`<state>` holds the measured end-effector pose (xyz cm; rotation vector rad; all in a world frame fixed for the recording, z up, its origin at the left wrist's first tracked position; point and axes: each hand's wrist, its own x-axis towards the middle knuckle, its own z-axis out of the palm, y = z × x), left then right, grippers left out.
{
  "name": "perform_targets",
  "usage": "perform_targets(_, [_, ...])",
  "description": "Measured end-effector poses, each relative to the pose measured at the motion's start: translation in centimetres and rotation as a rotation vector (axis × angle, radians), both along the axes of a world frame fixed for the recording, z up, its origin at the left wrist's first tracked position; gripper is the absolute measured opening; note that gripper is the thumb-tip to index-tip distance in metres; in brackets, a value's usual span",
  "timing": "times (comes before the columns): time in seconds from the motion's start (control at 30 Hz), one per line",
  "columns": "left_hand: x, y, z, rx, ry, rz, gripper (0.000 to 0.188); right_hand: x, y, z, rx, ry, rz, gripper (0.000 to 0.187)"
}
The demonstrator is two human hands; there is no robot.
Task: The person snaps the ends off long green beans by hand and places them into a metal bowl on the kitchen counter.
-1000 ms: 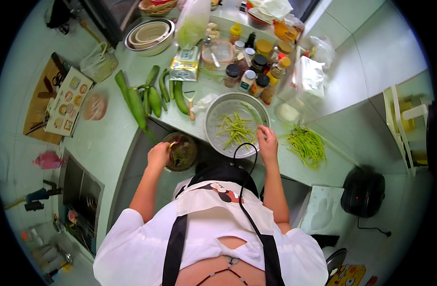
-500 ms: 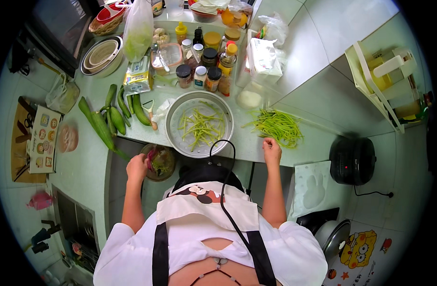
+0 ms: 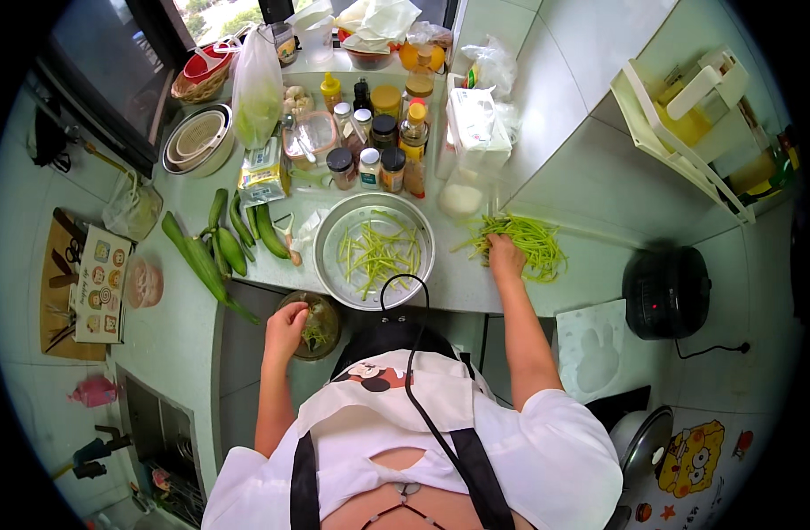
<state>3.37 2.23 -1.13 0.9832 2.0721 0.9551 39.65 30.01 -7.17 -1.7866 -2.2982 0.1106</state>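
Note:
My right hand [image 3: 505,256] reaches into a pile of thin green stems [image 3: 539,247] on the right of the counter, its fingers closed on some at the left side. In the middle stands a round metal pan [image 3: 323,265] with loose, shorter green stems [image 3: 378,254] lying on its bottom. My left hand [image 3: 286,328] hangs over the left edge of a round bin [image 3: 332,340] below the counter edge. Its fingers are curled together, and anything in them is too small to make out. Green scraps [image 3: 315,334] lie inside the bin.
Left of the pan lie a long green gourd [image 3: 193,256] and several smaller green vegetables [image 3: 231,251]. Jars and bottles [image 3: 383,132] crowd behind it. A clear container [image 3: 460,196] stands between pan and wall. A black cooker [image 3: 665,291] sits far right, and a black cable [image 3: 415,353] crosses my apron.
My right hand has moved from the pile's near edge onto the stems. My left hand has shifted against the bin, and the reddish thing beside it no longer shows. The whole view has shifted slightly.

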Motion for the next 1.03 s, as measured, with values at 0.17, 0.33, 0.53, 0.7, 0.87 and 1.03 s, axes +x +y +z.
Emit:
perform_targets(0.17, [-0.5, -0.7, 0.5, -0.028, -0.142, 0.030, 0.022, -0.3, -0.4, -0.3, 0.013, -0.001, -0.016, 0.019])
perform_targets(0.33, [-0.5, -0.4, -0.4, 0.045, -0.180, 0.026, 0.022, -0.3, 0.2, 0.2, 0.030, -0.051, -0.060, 0.016])
perform_targets(0.53, [-0.7, 0.6, -0.9, 0.122, -0.320, -0.016, 0.022, -1.8, -0.4, 3.8, 0.258, 0.466, -0.089, 0.014])
perform_targets(0.7, [0.1, 2.7, 0.9, 0.165, -0.441, -0.036, 0.020, -5.5, -3.3, 10.2, 0.153, 0.899, -0.085, 0.015])
perform_targets(0.87, [2.1, 5.9, 3.5, 0.237, -0.457, -0.139, 0.022, -8.9, -8.6, 13.7, 0.130, 0.961, 0.077, 0.016])
perform_targets(1.03, [3.4, 6.9, 3.9, 0.273, -0.530, -0.271, 0.024, -11.0, -11.4, 13.6, 0.234, 0.670, 0.595, 0.016])
